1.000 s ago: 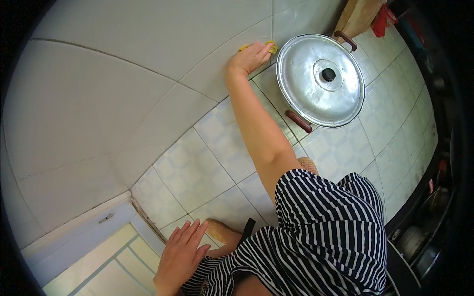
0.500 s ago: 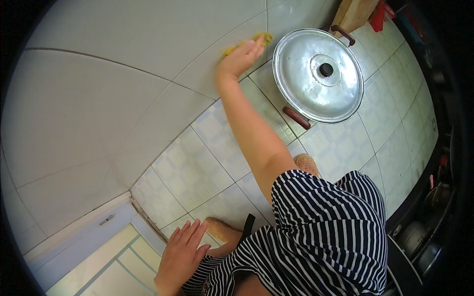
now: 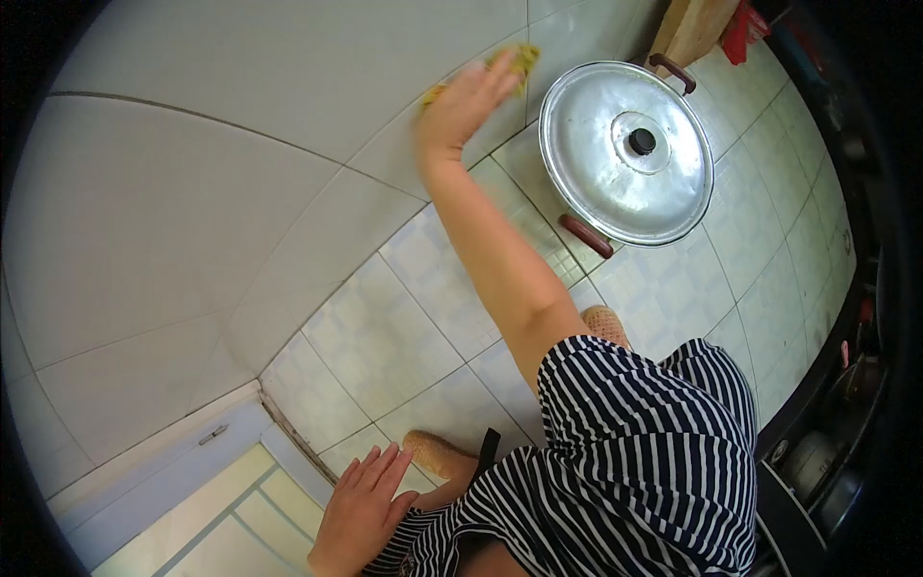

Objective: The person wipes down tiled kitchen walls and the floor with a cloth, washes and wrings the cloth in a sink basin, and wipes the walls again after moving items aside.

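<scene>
My right hand point(image 3: 465, 104) presses a yellow cloth point(image 3: 525, 63) flat against the tiled wall point(image 3: 240, 183), low down near the floor. The cloth shows past my fingertips and beside the palm; the hand is slightly blurred. At the lower left, my left hand point(image 3: 361, 507) is held with its fingers stretched out and nothing in it, near my knee and striped clothing point(image 3: 644, 442). To the right of my right hand, a large pot with a shiny metal lid point(image 3: 615, 192) and brown handles stands on the tiled floor point(image 3: 385, 337).
A wooden board point(image 3: 694, 34) and a red bag point(image 3: 738, 37) are at the top right. Dark shelving with pots point(image 3: 812, 462) runs along the right edge. A door with a pale frame point(image 3: 192, 481) is at the lower left. My shoes point(image 3: 437, 454) are on the floor.
My right hand has moved up the wall with the yellow cloth, slightly to the left of where it was. My left hand has stayed nearly still.
</scene>
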Tool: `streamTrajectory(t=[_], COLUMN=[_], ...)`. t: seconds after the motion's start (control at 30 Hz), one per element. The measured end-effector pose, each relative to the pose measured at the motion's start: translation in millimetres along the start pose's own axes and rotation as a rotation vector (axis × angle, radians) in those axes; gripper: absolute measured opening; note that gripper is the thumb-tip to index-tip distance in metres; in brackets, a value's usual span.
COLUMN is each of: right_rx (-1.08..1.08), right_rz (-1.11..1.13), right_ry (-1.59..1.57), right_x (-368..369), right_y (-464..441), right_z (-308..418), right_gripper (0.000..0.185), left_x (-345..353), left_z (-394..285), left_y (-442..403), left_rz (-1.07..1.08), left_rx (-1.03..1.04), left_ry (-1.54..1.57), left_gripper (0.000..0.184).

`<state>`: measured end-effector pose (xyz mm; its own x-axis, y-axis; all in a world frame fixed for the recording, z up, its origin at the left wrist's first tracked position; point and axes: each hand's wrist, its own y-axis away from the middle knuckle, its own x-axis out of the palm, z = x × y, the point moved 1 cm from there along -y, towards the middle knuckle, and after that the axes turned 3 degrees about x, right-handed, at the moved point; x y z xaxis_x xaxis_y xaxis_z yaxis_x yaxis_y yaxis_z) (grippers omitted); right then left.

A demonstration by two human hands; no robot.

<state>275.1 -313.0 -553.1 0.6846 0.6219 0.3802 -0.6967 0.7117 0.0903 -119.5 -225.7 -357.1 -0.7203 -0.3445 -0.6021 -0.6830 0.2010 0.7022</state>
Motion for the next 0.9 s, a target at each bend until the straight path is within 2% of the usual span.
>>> streamTrajectory(t=[0.07, 0.1, 0.13, 0.2, 0.23, 0.3, 0.37, 0.4, 0.5, 0.53, 0.6, 0.63, 0.67, 0.73, 0.8, 0.83, 0.9], right_rx=[-0.511, -0.652, -0.654, -0.244, -0.240, 0.508, 0.549, 0.547, -0.020, -0.020, -0.777, -0.910, -0.906, -0.403, 0.275, 0.284, 0.866], right_rz=[0.167, 0.158, 0.162, -0.083, -0.077, -0.369, -0.287, -0.290, 0.077, 0.078, 0.252, 0.286, 0.288, 0.121, -0.211, -0.201, -0.287], right_ry=[0.283, 0.319, 0.313, 0.073, 0.070, -0.136, 0.060, 0.056, 0.032, 0.033, 0.311, 0.367, 0.357, 0.345, -0.063, -0.057, -0.003], right_x=[3.2, 0.0, -0.2, -1.3, -1.5, -8.3, -6.5, -1.1, 14.4, 12.2, 10.0, 2.6, 0.2, -5.1, -5.5, -11.1, -18.2], right_y=[19.1, 11.5, 6.0, -1.1, -0.8, -2.4, 29.2, 51.9, 116.2, 115.1, 110.2, 92.1, 83.7, 71.0, 61.6, 69.4, 86.3], right_z=[7.2, -3.1, -10.3, -28.0, -36.3, -60.7, -66.0, -54.4, 4.3, 4.6, 10.2, -4.1, -13.9, -38.0, -69.7, -78.0, -88.0], right_gripper=[0.058, 0.059, 0.059, 0.056, 0.056, 0.055, 0.055, 0.055, 0.058, 0.058, 0.062, 0.063, 0.063, 0.065, 0.056, 0.056, 0.057], left_x=[-1.2, -0.2, 0.0, -0.9, -0.4, -2.6, -5.8, -6.8, -4.3, -1.4, 0.9, 0.9, -0.4, -2.5, -2.3, -3.8, -4.9], left_z=[-0.4, -0.3, 2.4, 4.3, 2.9, -3.1, -8.9, -10.5, -11.5, -7.8, -2.8, -0.2, 1.7, -0.5, -8.2, -13.6, -20.3], left_y=[0.9, 2.9, 3.6, 5.6, 7.6, 5.4, -2.0, -5.6, -9.8, -11.2, -10.2, -8.1, -4.6, 2.3, 6.0, 5.6, 6.9], left_rz=[-0.014, -0.007, -0.029, -0.060, -0.062, -0.059, -0.046, -0.046, -0.020, -0.011, -0.012, -0.022, -0.030, -0.048, -0.057, -0.063, -0.078], left_rx=[-0.008, -0.013, -0.006, -0.008, -0.003, -0.001, 0.029, 0.032, 0.060, 0.053, 0.045, 0.030, 0.012, -0.026, -0.065, -0.044, -0.023], left_ry=[-0.024, -0.016, -0.026, -0.039, -0.032, -0.028, -0.043, -0.047, -0.051, -0.049, -0.050, -0.035, -0.021, -0.048, -0.062, -0.058, -0.056], left_gripper=[0.059, 0.059, 0.059, 0.059, 0.059, 0.059, 0.059, 0.059, 0.059, 0.060, 0.060, 0.059, 0.059, 0.058, 0.058, 0.058, 0.058])
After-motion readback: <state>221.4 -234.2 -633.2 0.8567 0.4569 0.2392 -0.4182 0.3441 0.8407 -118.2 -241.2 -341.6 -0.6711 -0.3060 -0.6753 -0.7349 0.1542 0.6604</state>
